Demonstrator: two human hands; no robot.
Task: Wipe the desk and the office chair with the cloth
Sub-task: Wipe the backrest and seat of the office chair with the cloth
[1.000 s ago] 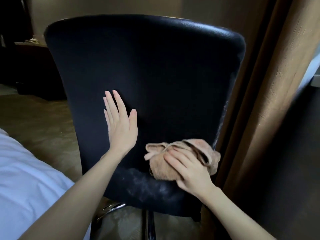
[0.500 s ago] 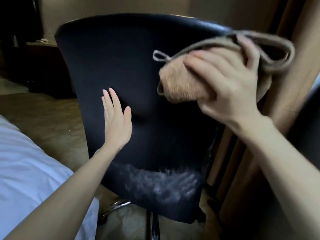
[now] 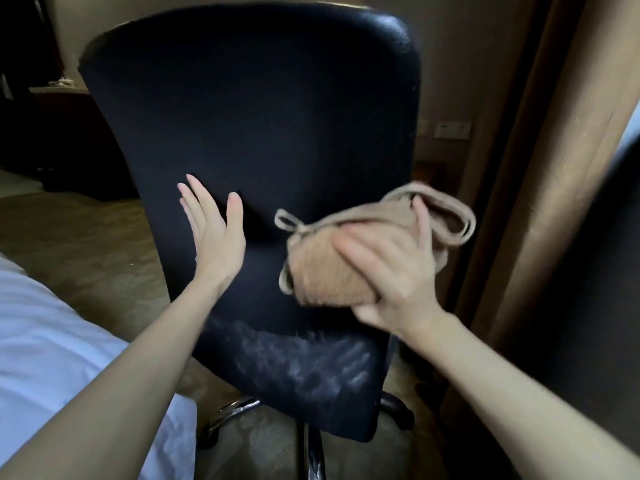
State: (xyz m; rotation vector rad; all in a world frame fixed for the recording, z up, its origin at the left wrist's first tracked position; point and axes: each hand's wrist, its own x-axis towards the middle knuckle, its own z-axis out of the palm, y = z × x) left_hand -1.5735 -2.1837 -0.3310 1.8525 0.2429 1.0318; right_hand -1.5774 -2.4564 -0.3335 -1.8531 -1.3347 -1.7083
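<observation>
White bedding (image 3: 52,341) lies nearest, left of the office chair (image 3: 259,116); the right hand (image 3: 391,271) grips the bunched tan cloth (image 3: 322,275) at the chair back's right side, contact too blurred to call; the left hand (image 3: 216,233) presses flat, fingers straight, on the back's left; a wall socket (image 3: 452,129) shows beyond the chair's right edge.

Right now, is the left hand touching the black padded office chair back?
Touching. The head view shows the left hand flat against the black padded office chair back, with straight fingers on the upholstery, which dimples beside the thumb.
</observation>
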